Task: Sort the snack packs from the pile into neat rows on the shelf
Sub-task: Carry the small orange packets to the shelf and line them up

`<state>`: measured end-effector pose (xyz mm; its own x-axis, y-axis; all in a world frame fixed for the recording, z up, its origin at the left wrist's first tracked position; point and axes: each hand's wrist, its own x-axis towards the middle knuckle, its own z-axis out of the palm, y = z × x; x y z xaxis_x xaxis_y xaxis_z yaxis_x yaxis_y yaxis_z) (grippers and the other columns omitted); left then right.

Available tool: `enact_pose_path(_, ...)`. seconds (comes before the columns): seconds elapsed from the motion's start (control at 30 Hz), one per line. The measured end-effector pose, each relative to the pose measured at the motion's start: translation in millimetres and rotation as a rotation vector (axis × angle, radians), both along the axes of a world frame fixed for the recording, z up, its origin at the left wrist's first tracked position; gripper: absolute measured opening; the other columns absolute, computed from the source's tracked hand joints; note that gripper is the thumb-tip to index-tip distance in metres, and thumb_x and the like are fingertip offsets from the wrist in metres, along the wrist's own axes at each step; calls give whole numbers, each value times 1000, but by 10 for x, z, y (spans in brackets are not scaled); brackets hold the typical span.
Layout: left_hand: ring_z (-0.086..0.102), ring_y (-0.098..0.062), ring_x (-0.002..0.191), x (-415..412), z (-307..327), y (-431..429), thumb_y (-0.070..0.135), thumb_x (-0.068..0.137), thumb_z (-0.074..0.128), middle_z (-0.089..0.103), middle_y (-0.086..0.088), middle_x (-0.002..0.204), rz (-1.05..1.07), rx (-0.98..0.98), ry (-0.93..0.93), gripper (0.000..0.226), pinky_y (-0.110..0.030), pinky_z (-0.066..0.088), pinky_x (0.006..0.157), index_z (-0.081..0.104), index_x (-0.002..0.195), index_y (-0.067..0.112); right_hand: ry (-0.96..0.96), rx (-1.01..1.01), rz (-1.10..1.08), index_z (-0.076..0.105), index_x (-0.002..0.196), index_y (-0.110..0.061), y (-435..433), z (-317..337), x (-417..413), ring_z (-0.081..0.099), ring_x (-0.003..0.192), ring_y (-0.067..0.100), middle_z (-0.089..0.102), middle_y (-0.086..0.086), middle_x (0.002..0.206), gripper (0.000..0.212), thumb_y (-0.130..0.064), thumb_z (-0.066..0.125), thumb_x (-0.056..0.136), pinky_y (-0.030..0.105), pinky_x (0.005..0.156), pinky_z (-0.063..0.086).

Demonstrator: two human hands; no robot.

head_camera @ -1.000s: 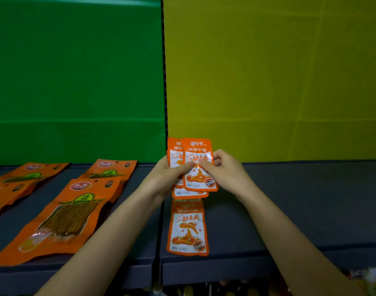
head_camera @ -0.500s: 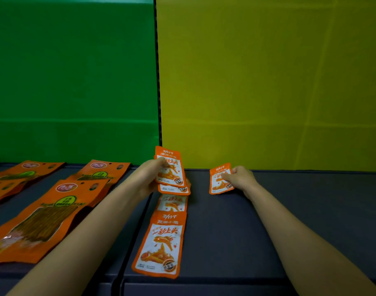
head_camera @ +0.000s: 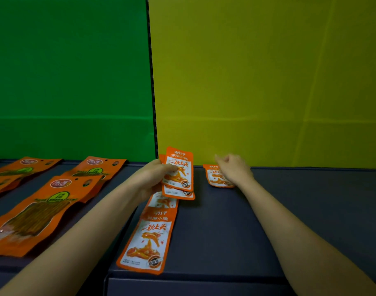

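Your left hand (head_camera: 155,178) has its grip closed on the fanned snack packs (head_camera: 179,174) just left of the lone pack (head_camera: 213,177), your right hand (head_camera: 234,170) slack and empty above it; they look light, floppy, slick, so pinch a sealed edge.

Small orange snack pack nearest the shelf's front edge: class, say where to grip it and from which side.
Pinch the small orange foil snack pack by its lower sealed edge, coming from the front of the dark grey shelf. It lies flat, label up, with that edge close to the shelf's lip, so fingers can likely slide under there.
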<state>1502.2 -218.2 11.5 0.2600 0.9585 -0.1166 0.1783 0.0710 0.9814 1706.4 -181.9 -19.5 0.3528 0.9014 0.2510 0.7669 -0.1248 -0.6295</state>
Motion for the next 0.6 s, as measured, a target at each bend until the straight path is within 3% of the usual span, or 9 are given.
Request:
enact_pose_path(0.1, 66, -9, 50, 122, -7, -148, 8, 92, 51, 68, -3, 70, -60, 36, -47, 10, -23, 56, 52, 55, 84, 14, 254, -34, 315, 62, 91, -10, -332, 240, -166, 53, 66, 16, 63, 4, 78, 49, -53, 39, 92, 27, 62, 39)
enact_pose_path(0.2, 67, -8, 52, 267, -40, -325, 6, 91, 52, 69, -4, 75, -124, 60, -110, 8, -21, 56, 51, 58, 92, 10, 368, -67, 410, 59, 86, -14, -589, 231, -190, 55, 60, 10, 64, 3, 75, 29, -43, 62, 84, 19, 54, 39)
enact_pose_path(0.3, 68, -10, 53, 392, -86, -498, 6, 90, 54, 71, -3, 72, -144, 11, -164, 7, -22, 57, 52, 59, 93, 10, 542, -25, 448, 58, 82, -13, -721, 174, -37, 58, 45, -4, 65, 0, 67, 13, -22, 67, 83, 9, 47, 45)
enact_pose_path(0.4, 67, -16, 60, 442, -143, -636, 9, 90, 52, 71, -5, 74, -111, -101, -162, 7, -27, 57, 57, 57, 91, 14, 603, 11, 422, 60, 84, -9, -815, 162, 228, 61, 44, -4, 67, -7, 59, 7, -12, 66, 83, 9, 46, 47)
enact_pose_path(0.53, 68, -9, 54, 419, -261, -878, 8, 91, 51, 72, 3, 62, -208, -127, -81, 12, -22, 57, 55, 58, 87, 18, 695, 84, 316, 61, 87, -12, -846, 146, 571, 62, 45, -2, 68, -9, 52, 5, -16, 64, 84, 10, 47, 49)
enact_pose_path(0.6, 70, -9, 64, 419, -332, -969, 9, 91, 52, 73, 3, 75, -220, -70, -47, 12, -23, 58, 65, 57, 92, 21, 768, 81, 288, 62, 94, -11, -804, 128, 635, 64, 47, 0, 70, -7, 54, 14, -22, 64, 84, 12, 49, 51)
